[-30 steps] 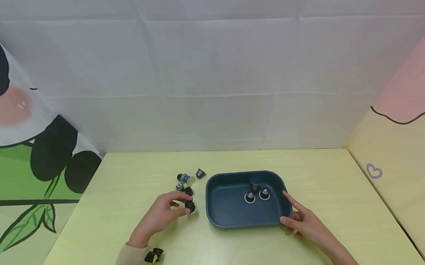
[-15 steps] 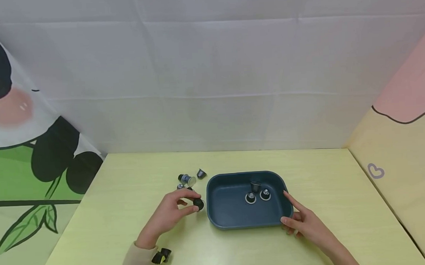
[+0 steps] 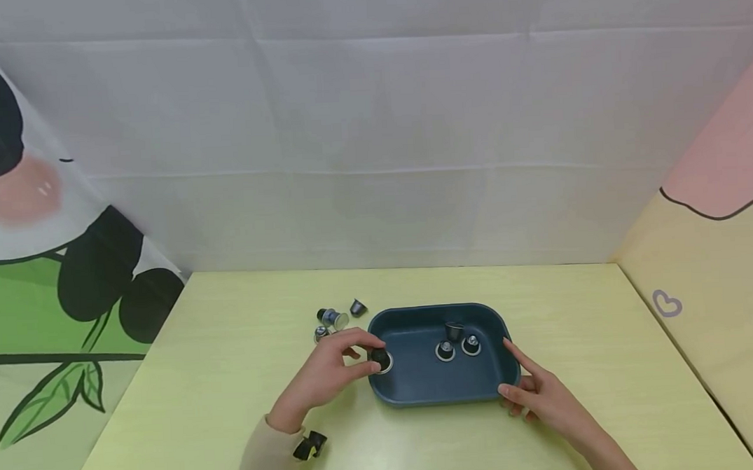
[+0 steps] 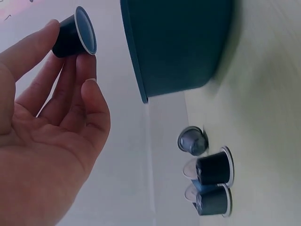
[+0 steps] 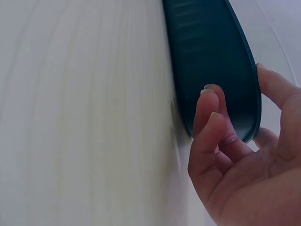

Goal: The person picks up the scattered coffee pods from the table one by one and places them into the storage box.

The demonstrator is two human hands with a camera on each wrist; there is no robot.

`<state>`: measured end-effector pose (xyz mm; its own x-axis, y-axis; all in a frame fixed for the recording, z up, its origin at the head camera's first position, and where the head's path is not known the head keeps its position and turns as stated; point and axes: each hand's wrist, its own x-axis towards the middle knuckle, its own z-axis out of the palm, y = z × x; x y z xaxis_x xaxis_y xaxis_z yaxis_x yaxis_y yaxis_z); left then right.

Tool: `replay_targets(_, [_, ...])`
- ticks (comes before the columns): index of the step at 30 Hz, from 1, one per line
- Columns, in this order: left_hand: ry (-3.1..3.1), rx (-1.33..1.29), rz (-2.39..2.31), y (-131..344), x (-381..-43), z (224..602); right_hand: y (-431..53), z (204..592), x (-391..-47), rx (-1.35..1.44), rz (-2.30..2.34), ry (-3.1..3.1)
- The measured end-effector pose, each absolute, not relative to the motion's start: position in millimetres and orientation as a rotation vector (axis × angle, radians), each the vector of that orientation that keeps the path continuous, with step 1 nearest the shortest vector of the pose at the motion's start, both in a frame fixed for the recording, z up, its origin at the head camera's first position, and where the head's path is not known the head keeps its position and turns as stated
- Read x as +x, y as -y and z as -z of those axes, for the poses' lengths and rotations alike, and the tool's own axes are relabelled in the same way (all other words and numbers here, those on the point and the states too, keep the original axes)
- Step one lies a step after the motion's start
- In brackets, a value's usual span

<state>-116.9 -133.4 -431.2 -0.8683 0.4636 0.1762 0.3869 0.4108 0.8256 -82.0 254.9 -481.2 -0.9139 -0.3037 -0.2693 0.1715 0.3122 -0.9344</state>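
Partway along on our table (image 3: 576, 317), the blue tray (image 3: 415, 391), our right hand (image 3: 538, 396) gripping its right end and our left hand (image 3: 324, 370) pinching a dark capsule (image 3: 378, 359), already contains three capsules (image 3: 445, 351), with several loose capsules (image 3: 357, 308) left outside, the pinched one having moved from beside the tray to above its left end.

No text, label, brand or number can be read in any view

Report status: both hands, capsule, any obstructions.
Left hand pinches dark capsule over left edge of tray. Right hand holds tray's right end. Three capsules inside; no obstruction seen.
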Motion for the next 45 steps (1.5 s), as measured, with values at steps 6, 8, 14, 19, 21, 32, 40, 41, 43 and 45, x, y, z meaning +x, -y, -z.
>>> replay_targets(6, [-2.551,0.842,-1.451,118.9,-120.1,423.7,-253.8,480.3,-81.8,-0.102,1.644,-2.175])
replay_targets(8, [-2.524,0.858,-1.452,114.2,-121.5,421.0,-253.6,480.3,-81.7,-0.108,1.645,-2.176])
replay_targets(14, [-2.497,0.881,-1.429,101.1,-128.0,412.1,-252.9,480.6,-81.6,-0.102,1.632,-2.190])
replay_targets(19, [-2.468,0.948,-1.439,90.6,-134.0,403.3,-252.8,481.8,-81.2,-0.098,1.623,-2.203])
replay_targets(21, [-2.468,0.978,-1.425,86.4,-136.5,400.3,-252.9,482.4,-81.2,-0.096,1.630,-2.200])
replay_targets(32, [-2.469,1.107,-1.335,62.5,-150.5,385.4,-255.6,484.0,-81.5,-0.119,1.658,-2.166])
replay_targets(40, [-2.444,1.134,-1.278,42.3,-164.6,383.3,-258.2,485.0,-82.3,-0.124,1.651,-2.167])
replay_targets(41, [-2.439,1.134,-1.274,40.0,-166.7,384.0,-258.1,485.0,-82.5,-0.127,1.651,-2.167])
replay_targets(43, [-2.427,1.130,-1.276,35.4,-170.8,385.9,-257.7,484.7,-82.8,-0.128,1.655,-2.166])
replay_targets(45, [-2.421,1.121,-1.278,31.3,-174.4,387.6,-257.3,484.7,-83.1,-0.130,1.659,-2.164])
